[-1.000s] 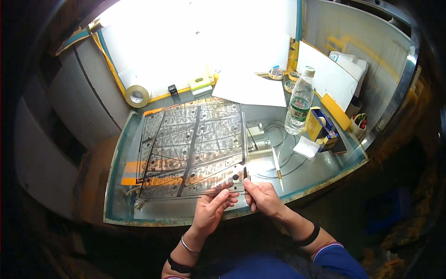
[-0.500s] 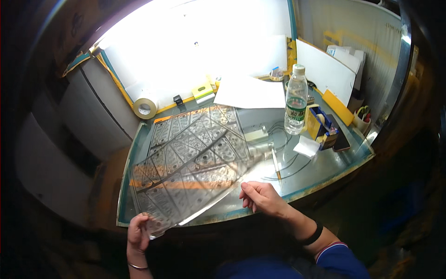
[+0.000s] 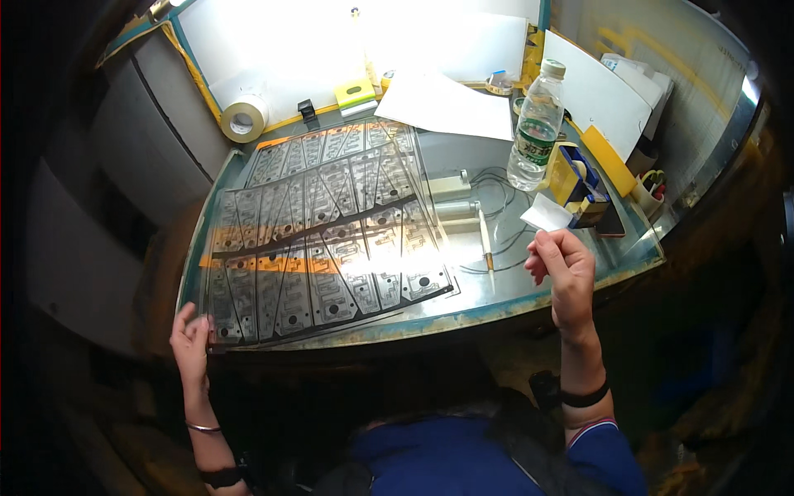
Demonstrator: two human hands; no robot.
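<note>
A transparent film sheet (image 3: 331,264) printed with dark rows of circuit-like panels lies over a similar printed sheet (image 3: 331,142) with orange strips on the glass-topped table. At the film's near left corner is my left hand (image 3: 192,343), its fingers apart and beside the edge; whether a fingertip touches is unclear. My right hand (image 3: 569,281) is raised over the table's near right edge, fingers curled and thumb pressed to them. Whatever it may hold is hidden. Just beyond its fingertips, a small white paper piece (image 3: 546,213) lies on the glass.
A water bottle (image 3: 536,128) stands at right, beside a blue-and-yellow tape dispenser (image 3: 576,178). A pen-like tool (image 3: 485,240) and dark cables (image 3: 503,194) lie in the middle right. A tape roll (image 3: 244,118), a black clip (image 3: 307,110) and white paper (image 3: 447,103) are along the back.
The film has gone from lifted and tilted to lying flat, roughly lined up with the sheet beneath. My left hand's fingers have loosened at its corner, and my right hand has moved right. The view has shifted.
</note>
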